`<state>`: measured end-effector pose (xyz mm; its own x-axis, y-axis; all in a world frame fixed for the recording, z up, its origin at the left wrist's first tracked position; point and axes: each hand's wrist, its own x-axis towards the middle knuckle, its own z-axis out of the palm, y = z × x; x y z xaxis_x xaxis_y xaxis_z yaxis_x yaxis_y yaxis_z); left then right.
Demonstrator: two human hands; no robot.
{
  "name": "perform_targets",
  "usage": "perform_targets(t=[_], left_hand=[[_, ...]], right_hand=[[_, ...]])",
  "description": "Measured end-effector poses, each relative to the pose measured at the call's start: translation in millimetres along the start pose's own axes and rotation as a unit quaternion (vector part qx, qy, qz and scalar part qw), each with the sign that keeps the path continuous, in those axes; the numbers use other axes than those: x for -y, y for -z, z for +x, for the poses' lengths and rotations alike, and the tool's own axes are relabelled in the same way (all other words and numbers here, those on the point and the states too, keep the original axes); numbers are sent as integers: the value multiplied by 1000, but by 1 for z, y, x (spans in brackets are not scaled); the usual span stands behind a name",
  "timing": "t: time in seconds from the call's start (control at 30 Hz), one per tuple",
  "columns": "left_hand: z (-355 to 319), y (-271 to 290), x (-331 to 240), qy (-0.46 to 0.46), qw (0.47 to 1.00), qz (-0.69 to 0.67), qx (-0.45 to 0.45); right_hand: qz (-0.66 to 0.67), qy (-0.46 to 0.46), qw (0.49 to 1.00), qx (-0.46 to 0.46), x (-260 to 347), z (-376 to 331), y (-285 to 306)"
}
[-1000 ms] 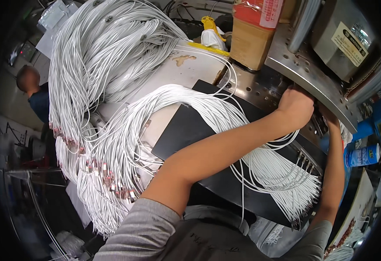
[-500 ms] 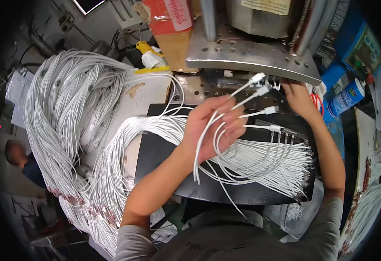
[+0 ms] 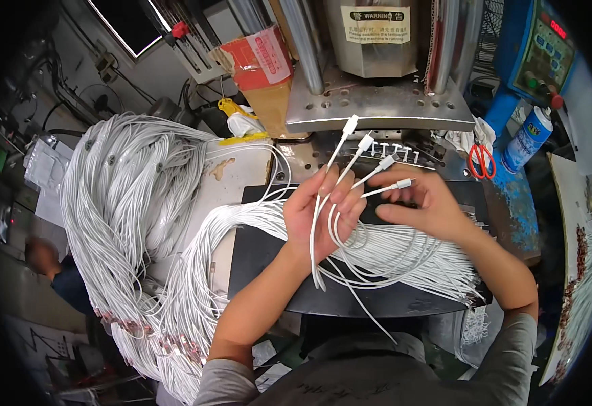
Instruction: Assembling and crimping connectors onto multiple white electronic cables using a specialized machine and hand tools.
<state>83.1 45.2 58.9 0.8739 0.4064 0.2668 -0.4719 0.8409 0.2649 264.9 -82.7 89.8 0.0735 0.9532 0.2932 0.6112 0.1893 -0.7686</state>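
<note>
The plugs [image 3: 351,126] beyond your left fingers [image 3: 317,186] looked like smooth white plastic. Below those fingers, the black board [image 3: 262,260] was smooth and nearly matt. Past them, a thick plate [image 3: 377,112] was metal with a soft gloss. To their right, the spray can [image 3: 530,135] looked glossy and the blue surface [image 3: 511,203] rough and flaked. Behind them, your sleeve [image 3: 223,386] was matt cloth.
</note>
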Motion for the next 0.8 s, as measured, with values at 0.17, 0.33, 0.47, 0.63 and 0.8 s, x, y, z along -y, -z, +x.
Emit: perform_targets(t=[0.17,0.33,0.47,0.63,0.8], left_hand=[[-1,-4,2,-21,999,30,6],[-1,-4,2,-27,999,38,24],[-1,-1,5,-39,997,61,36],[-4,-1,10,-48,998,25,15],[-3,2,11,-51,999,8,19]], right_hand=[[481,-72,869,-88,15,6,-41],[513,-45,849,-118,19,14,-54],[525,-27,842,-120,19,17,-56],[538,-26,834,-115,20,16,-56],[527,-13,843,-108,17,18,-54]])
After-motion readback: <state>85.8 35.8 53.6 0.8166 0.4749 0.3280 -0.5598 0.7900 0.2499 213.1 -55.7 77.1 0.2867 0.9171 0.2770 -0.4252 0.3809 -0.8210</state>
